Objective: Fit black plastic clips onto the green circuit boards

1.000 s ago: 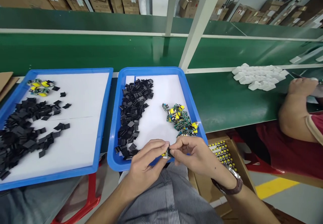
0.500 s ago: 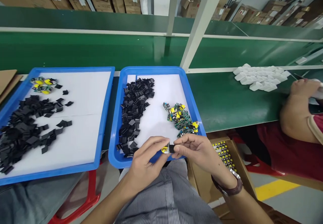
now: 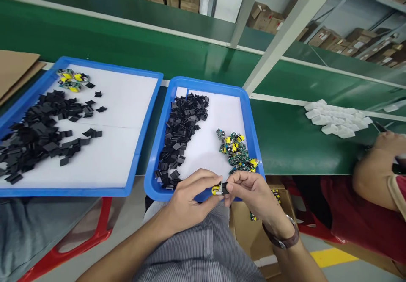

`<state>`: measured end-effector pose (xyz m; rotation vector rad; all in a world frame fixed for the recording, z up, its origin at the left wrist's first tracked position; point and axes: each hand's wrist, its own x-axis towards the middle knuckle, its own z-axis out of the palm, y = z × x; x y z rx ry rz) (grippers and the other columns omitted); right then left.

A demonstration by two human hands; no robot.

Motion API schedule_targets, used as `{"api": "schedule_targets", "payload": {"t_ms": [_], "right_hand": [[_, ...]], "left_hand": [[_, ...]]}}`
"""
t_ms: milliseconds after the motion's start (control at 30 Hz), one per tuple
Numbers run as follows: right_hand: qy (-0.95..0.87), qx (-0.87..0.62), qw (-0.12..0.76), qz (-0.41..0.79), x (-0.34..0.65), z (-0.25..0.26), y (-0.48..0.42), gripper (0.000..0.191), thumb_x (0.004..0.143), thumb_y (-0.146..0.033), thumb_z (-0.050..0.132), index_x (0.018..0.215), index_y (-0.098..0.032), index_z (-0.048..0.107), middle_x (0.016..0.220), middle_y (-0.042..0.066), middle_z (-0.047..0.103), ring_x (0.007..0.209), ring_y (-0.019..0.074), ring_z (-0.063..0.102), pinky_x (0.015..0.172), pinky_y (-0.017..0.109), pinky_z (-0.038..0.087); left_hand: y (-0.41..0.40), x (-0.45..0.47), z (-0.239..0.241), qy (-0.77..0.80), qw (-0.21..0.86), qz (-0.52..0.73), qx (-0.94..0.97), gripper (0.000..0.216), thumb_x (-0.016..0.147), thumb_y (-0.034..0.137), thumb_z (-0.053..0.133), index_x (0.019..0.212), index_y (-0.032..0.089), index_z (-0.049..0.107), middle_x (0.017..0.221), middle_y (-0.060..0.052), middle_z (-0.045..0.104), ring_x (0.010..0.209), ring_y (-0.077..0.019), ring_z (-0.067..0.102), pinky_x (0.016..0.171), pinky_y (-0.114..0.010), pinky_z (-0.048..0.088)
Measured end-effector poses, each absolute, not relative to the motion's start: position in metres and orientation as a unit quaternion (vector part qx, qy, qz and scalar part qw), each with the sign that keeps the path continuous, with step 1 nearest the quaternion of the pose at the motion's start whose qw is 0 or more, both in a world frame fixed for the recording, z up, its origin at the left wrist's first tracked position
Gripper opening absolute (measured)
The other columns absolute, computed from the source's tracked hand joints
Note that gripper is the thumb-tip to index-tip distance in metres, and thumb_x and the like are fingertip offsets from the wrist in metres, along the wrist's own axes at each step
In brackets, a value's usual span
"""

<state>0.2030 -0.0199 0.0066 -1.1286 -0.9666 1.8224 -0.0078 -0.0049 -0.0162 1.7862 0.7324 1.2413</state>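
Note:
Between my two hands, just over the near edge of the blue tray point(image 3: 257, 146), is a small circuit board with a yellow part point(image 3: 216, 190). My left hand point(image 3: 193, 195) pinches the board between thumb and fingers. From the other side my right hand point(image 3: 249, 191) grips a small black piece point(image 3: 224, 188) against the board; how far the two are joined is hidden by the fingers. Inside the tray, a heap of black pieces point(image 3: 182, 134) lies along the left side. A pile of green circuit boards with yellow parts point(image 3: 236, 150) lies at the right.
A second blue tray point(image 3: 144, 117) on the left holds more black pieces and boards. An open cardboard box point(image 3: 247, 231) with boards stands low at my right. White plastic pieces point(image 3: 338, 119) lie on the green bench near a co-worker's arm point(image 3: 374, 163). A slanted post point(image 3: 285, 32) rises behind.
My view has tilted and shifted, so the trays and bench appear rotated. Both hands keep the board and black piece together in almost the same pose.

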Motion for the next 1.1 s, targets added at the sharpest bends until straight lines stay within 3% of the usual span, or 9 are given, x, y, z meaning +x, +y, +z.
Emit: {"api": "schedule_targets", "payload": {"t_ms": [267,700,900,1033,1100], "right_hand": [[-0.367,-0.479,0.399,0.69,0.208,-0.002,-0.022,0.019,0.084,-0.033,0.088,0.092,-0.019,0.078,0.07,0.001,0.079,0.06,0.0155,0.076,0.065,0.028,0.064],[-0.309,-0.476,0.398,0.72,0.197,0.0,-0.021,0.027,0.077,-0.036,0.092,0.076,-0.017,0.074,0.063,0.0,0.074,0.045,0.0127,0.068,0.045,0.022,0.056],[-0.374,-0.5,0.436,0.648,0.194,0.004,-0.023,0.013,0.085,-0.03,0.087,0.084,-0.02,0.078,0.072,0.001,0.074,0.055,0.013,0.07,0.059,0.026,0.062],[-0.436,-0.51,0.464,0.578,0.188,0.011,-0.026,0.007,0.087,-0.028,0.084,0.089,-0.022,0.08,0.082,0.002,0.074,0.066,0.0152,0.073,0.066,0.027,0.064],[-0.469,-0.505,0.48,0.542,0.183,0.014,-0.028,0.005,0.088,-0.026,0.083,0.089,-0.022,0.08,0.082,0.003,0.074,0.069,0.0165,0.073,0.066,0.028,0.064]], "left_hand": [[-0.006,-0.009,-0.011,0.318,0.438,0.433,0.721,0.049,0.092,0.006,0.069,0.136,0.027,0.069,0.114,-0.007,0.068,0.102,-0.0191,0.072,0.089,-0.034,0.063],[-0.006,-0.009,-0.015,0.301,0.46,0.448,0.705,0.05,0.091,0.006,0.072,0.137,0.025,0.068,0.11,-0.006,0.066,0.1,-0.017,0.07,0.092,-0.032,0.06],[-0.005,-0.011,-0.013,0.31,0.457,0.454,0.699,0.045,0.095,0.009,0.068,0.138,0.024,0.067,0.12,-0.009,0.067,0.111,-0.0188,0.069,0.099,-0.034,0.059],[-0.003,-0.016,-0.005,0.319,0.506,0.417,0.684,0.044,0.095,0.009,0.068,0.137,0.026,0.07,0.132,-0.01,0.068,0.123,-0.0213,0.067,0.108,-0.037,0.055],[-0.002,-0.018,-0.002,0.318,0.545,0.414,0.655,0.041,0.095,0.009,0.067,0.132,0.027,0.073,0.13,-0.009,0.072,0.121,-0.0215,0.069,0.105,-0.036,0.057]]}}
